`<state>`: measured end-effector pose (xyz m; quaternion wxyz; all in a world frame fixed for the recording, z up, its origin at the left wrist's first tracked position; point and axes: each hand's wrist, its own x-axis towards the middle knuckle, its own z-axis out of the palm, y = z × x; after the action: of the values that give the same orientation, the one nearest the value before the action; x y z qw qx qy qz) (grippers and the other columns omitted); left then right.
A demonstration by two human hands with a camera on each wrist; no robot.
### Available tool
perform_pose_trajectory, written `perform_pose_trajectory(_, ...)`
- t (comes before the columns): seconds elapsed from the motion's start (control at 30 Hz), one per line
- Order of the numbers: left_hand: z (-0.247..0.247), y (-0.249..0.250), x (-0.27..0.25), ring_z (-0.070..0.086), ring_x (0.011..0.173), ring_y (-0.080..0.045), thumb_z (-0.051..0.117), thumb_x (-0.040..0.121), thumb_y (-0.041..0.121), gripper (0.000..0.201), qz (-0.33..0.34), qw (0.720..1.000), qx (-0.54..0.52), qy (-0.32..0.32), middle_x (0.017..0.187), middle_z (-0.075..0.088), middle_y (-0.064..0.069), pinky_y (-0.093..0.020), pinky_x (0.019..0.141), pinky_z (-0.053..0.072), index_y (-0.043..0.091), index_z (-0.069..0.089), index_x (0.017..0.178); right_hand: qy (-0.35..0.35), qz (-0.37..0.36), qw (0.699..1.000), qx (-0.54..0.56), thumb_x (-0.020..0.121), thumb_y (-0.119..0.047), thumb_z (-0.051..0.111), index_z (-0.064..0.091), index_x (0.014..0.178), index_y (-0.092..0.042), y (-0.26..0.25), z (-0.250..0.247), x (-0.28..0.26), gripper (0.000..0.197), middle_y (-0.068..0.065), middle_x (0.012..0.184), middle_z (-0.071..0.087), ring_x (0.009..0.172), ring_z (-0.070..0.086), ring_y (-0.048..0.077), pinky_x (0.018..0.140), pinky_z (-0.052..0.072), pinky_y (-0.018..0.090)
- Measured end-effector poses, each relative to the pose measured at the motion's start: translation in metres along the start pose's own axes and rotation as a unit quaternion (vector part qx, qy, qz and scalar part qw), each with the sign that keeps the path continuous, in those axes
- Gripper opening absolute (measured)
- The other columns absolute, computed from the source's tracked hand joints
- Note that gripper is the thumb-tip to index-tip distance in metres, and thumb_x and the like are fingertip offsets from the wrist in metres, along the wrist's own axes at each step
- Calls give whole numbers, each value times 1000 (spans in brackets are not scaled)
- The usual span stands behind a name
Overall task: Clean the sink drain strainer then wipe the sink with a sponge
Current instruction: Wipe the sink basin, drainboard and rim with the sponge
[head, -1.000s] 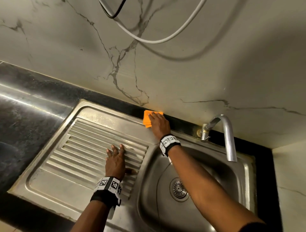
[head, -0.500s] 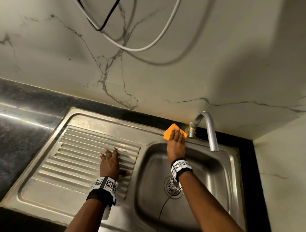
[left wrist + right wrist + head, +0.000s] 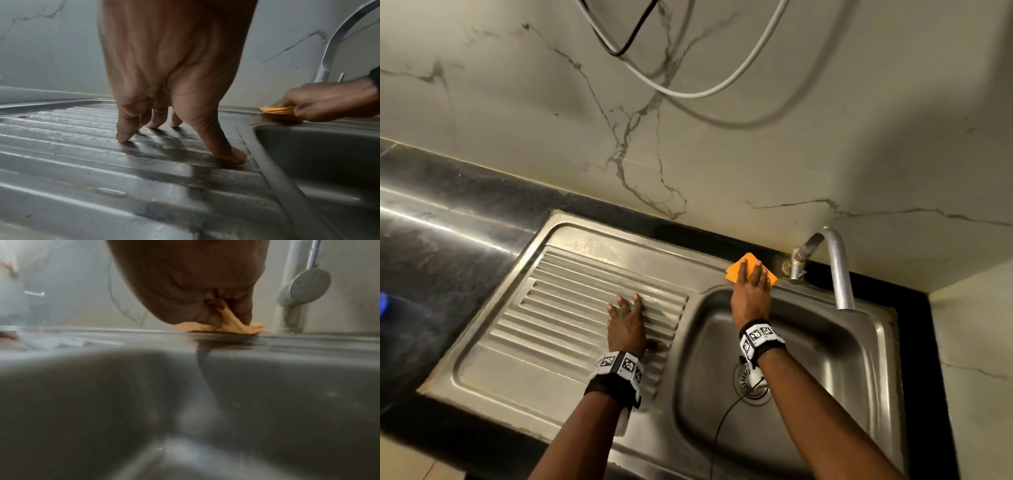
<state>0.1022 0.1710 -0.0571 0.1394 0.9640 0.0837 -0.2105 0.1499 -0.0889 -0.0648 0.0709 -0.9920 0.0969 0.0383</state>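
My right hand [image 3: 751, 291] presses an orange sponge [image 3: 739, 270] onto the back rim of the steel sink [image 3: 825, 359], just left of the tap [image 3: 839, 267]. Its fingers lie over the top, and in the right wrist view a fold of the sponge [image 3: 236, 327] is pinched up between thumb and fingers. My left hand [image 3: 625, 318] rests on the ribbed drainboard [image 3: 568, 308] with fingertips [image 3: 123, 138] and thumb spread, holding nothing. The round drain strainer [image 3: 756, 394] sits in the basin floor, partly hidden behind my right wrist band.
A marble wall rises right behind the sink, with white and black cables [image 3: 688, 92] hanging across it. A black stone counter [image 3: 431, 257] lies to the left and frames the sink. A wall closes in at the right. A thin black wire [image 3: 722, 421] trails over the basin.
My right hand slid the sponge to the right along the back rim, from the drainboard corner to beside the tap. The left hand stayed on the drainboard.
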Motion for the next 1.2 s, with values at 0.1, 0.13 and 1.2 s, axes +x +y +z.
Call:
perform_pose_trajectory(0.1,2,-1,1,6,147,-50,94,49,47,140,-1,1000,3,6,161,6,-25,-56,116,29,21,8,156,-8,-116,993,37,76,-3,53,54,138,-9,-26,9,-31,62,30,136,53,120,57,45,93,53,51)
perform_pose_trajectory(0.13,2,0,1,7,147,-50,94,50,46,139,0,1000,3,7,161,6,-25,-56,116,29,21,8,156,-28,-181,983,32,78,-5,51,56,137,-10,-35,13,-46,59,28,135,54,118,59,44,91,54,49)
perform_pose_trajectory(1.2,-7,-1,-4,1,149,-46,95,49,45,142,-1,1000,-24,-17,163,1,-20,-54,117,28,23,7,157,-53,-182,974,121,77,15,40,43,147,-29,-60,25,-86,82,1,155,38,142,35,37,95,53,45)
